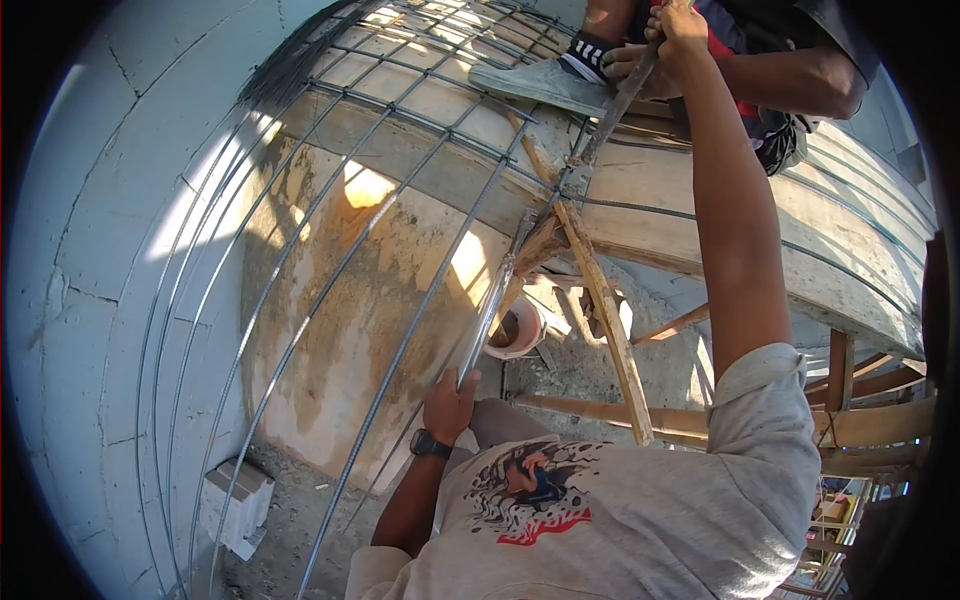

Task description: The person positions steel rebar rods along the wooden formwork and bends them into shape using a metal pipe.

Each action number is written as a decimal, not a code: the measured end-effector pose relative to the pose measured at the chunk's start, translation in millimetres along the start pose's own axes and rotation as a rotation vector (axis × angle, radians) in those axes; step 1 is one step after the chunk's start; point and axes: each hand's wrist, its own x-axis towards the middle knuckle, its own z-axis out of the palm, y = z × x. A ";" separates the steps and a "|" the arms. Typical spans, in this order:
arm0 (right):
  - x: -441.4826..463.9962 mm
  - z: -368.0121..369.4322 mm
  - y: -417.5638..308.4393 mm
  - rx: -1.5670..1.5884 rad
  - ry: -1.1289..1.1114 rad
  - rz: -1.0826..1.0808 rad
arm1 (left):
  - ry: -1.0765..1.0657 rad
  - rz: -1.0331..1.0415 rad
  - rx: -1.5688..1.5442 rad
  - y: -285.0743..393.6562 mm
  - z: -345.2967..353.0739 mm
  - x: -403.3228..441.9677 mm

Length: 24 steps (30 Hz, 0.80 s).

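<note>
My left hand (450, 405), with a dark watch at its wrist, is closed around the lower end of a shiny metal bar (490, 315). That bar slants up to the edge of the wooden formwork. My right hand (683, 28) is raised at the top and closed around a dark flat metal bar (632, 95). The flat bar runs down to a rebar joint (575, 175) at the form's edge, where the two bars come close; whether they touch I cannot tell. A co-worker's hand (630, 65) is at the flat bar, just below my right hand.
A co-worker's shoe (545, 88) rests on the rebar grid (400, 105). Long rebar ends (370, 400) curve down on the left beside a block wall (90, 300). A wooden prop (605, 310), a bucket (520, 332) and stacked blocks (237, 505) are below.
</note>
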 end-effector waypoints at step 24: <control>-5.7 65.3 26.7 -0.490 0.333 -0.080 | 0.055 0.015 -0.037 -0.4 11.7 -4.7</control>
